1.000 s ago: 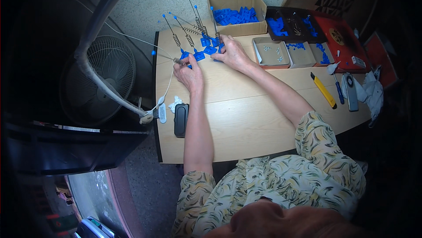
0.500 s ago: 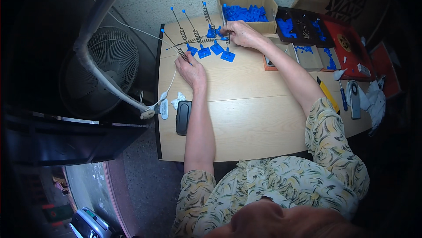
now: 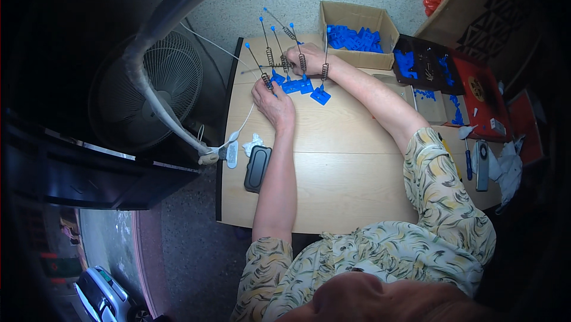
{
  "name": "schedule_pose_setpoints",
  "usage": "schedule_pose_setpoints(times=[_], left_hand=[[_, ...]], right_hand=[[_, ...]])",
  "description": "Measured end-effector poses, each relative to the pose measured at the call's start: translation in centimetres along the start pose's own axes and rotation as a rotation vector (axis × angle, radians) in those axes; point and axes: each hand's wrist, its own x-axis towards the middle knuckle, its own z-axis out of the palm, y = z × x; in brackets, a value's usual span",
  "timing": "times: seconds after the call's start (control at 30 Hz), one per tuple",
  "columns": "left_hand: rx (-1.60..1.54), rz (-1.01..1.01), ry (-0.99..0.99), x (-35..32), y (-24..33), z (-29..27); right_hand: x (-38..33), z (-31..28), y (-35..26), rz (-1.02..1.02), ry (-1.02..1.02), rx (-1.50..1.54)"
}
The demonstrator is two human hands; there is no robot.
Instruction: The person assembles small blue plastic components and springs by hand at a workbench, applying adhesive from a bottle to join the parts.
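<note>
Several blue plastic bases [image 3: 295,86] with metal springs and thin blue-tipped rods [image 3: 269,53] stand in a cluster at the far left of the wooden table [image 3: 333,167]. My left hand [image 3: 272,102] pinches the spring of the nearest left base. My right hand [image 3: 310,57] reaches over the cluster and grips a spring rod at the back. One more blue base with a spring [image 3: 321,93] stands just right of the cluster, untouched.
A cardboard box of blue parts [image 3: 355,36] sits at the table's far edge. Black and red trays [image 3: 429,71] with blue pieces lie to the right. A black case [image 3: 257,168], a crumpled tissue [image 3: 253,142] and a standing fan [image 3: 146,99] are on the left.
My right hand has moved left from the tray area onto the spring cluster. My left hand stays on the left base. The view has shifted slightly.
</note>
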Motion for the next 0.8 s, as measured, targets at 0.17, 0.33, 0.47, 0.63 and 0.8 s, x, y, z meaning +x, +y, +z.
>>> schedule_pose_setpoints(times=[0.17, 0.33, 0.47, 0.63, 0.8], left_hand=[[-0.012, -0.034, -0.053, 0.0, 0.8, 0.5], [0.074, 0.071, -0.006, 0.1, 0.3, 0.1], [0.055, 0.036, -0.031, 0.2, -0.2, -0.1], [-0.023, 0.049, -0.053, 0.3, 0.0, 0.2], [-0.035, 0.083, -0.043, 0.3, 0.0, 0.1]], right_hand=[[0.0, 0.0, 1.3, 0.054, 0.013, 0.115], [-0.6, -3.6, 1.1, 0.111, 0.143, 0.305], [-2.6, -6.4, -0.1, 0.285, 0.27, 0.421], [-4.0, -6.9, -0.1, 0.405, 0.406, 0.562], [-4.8, -5.7, -0.1, 0.357, 0.598, 0.492]])
